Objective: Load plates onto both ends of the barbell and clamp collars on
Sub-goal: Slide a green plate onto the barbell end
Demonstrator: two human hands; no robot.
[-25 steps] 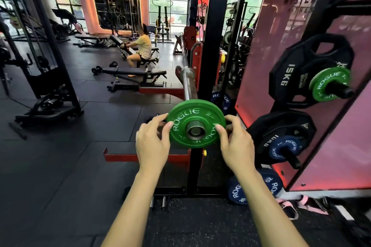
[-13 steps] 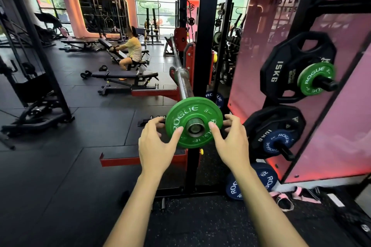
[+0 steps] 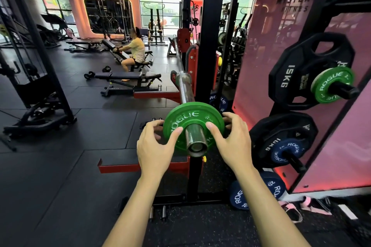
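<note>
Green plate [image 3: 192, 120] on barbell sleeve [image 3: 195, 140], sleeve end poking out through the hole toward camera. Left hand [image 3: 155, 149] and right hand [image 3: 232, 142] apart, gripping opposite plate edges, thumbs on front face, fingers curled behind rim. Barbell [image 3: 183, 84] seated in rack [image 3: 206, 26].

Two bare forearms, sleeveless, bare hands [image 3: 197, 146]

Both arms reach forward — left hand [image 3: 155, 146] and right hand [image 3: 232, 142] curled, thumbs inward.
</note>
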